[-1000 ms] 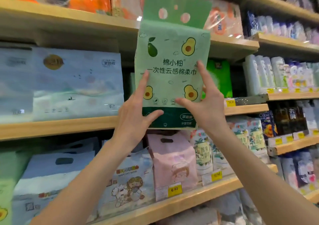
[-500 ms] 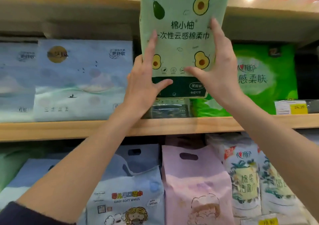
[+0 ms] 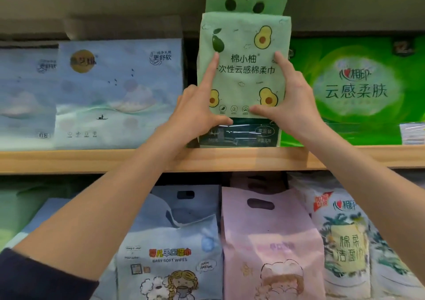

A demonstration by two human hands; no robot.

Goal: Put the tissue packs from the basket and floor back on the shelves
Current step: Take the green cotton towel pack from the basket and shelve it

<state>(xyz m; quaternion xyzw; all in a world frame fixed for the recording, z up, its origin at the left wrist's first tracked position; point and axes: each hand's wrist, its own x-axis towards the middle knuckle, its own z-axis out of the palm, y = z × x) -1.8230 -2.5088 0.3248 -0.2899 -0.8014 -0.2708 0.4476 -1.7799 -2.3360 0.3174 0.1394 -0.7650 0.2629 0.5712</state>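
Observation:
A light green tissue pack (image 3: 243, 74) printed with avocados stands upright on the wooden shelf (image 3: 92, 159), in the gap between blue packs and a bright green pack. My left hand (image 3: 195, 113) holds its left side, with the index finger straight up the front and the thumb across the lower front. My right hand (image 3: 292, 101) holds the right side the same way, its other fingers reaching round the edge. The pack's top flap reaches up in front of the shelf board above. No basket or floor is in view.
Pale blue tissue packs (image 3: 115, 92) fill the shelf to the left, and a bright green pack (image 3: 356, 88) stands to the right. The shelf below holds a baby wipes bag (image 3: 170, 253), a pink bag (image 3: 269, 242) and a white cotton-towel bag (image 3: 345, 242).
Both hands brought the green pack down from in front of the upper board and into the gap on the shelf. Its base now sits on the board.

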